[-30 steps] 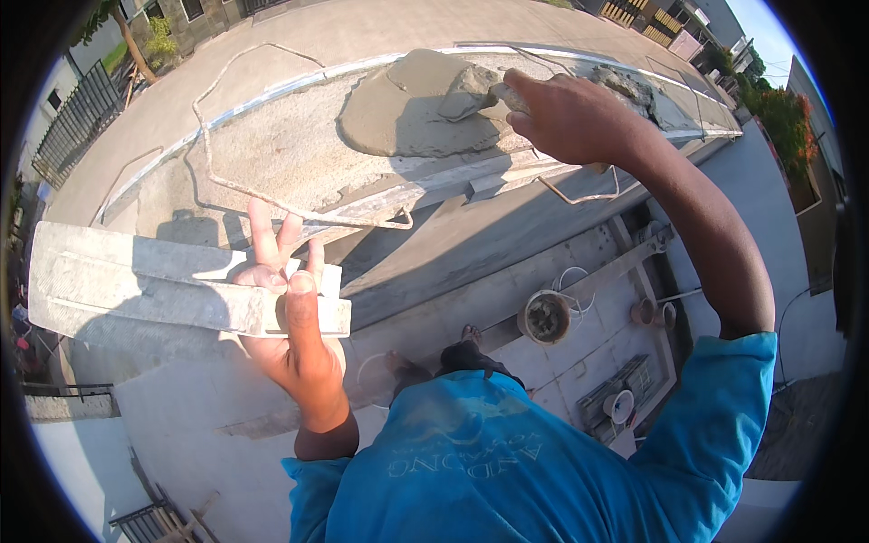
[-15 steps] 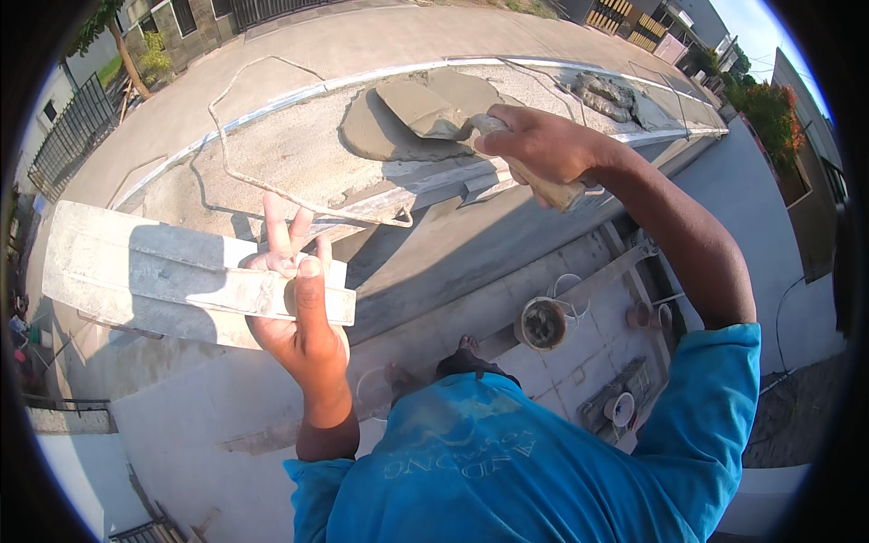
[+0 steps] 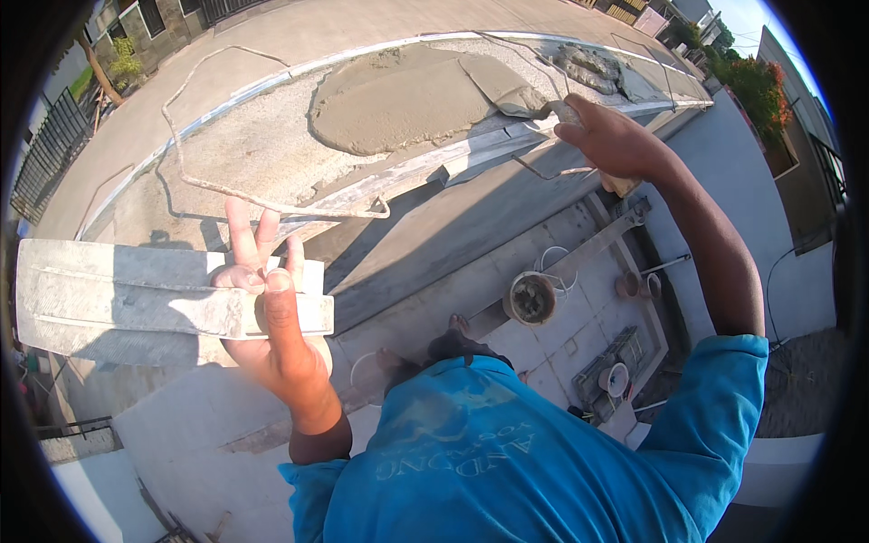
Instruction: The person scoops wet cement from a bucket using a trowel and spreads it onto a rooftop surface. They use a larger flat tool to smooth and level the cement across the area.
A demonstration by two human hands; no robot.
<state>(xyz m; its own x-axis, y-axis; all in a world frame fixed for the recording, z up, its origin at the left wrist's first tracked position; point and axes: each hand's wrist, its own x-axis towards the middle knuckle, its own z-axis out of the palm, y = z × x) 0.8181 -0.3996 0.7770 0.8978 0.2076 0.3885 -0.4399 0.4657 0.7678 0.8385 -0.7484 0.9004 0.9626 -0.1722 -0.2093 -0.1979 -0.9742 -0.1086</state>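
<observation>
- Shirt, blue, across the bottom centre of the frame.
- Left hand, left of centre: gripping a pale ribbed board near its right end, thumb pressed on its face, other visible fingers spread and pointing up past its edge.
- Right hand, upper right: wrapped round the handle of a trowel; some fingers hidden, cannot tell how these lie.
- Trowel blade, upper centre-right: pointing up and leftward, at the right end of a mortar patch.
- Mortar patch, upper centre: grey, spread over a rough wall top.
- Bent wire, upper left: looping over the wall top, near the left fingertips.
- Mortar lump, upper right: apart from the patch.
- Round bucket, right of centre, low beneath the wall.
- Road, along the top edge.
- Dark gate, far upper left.
</observation>
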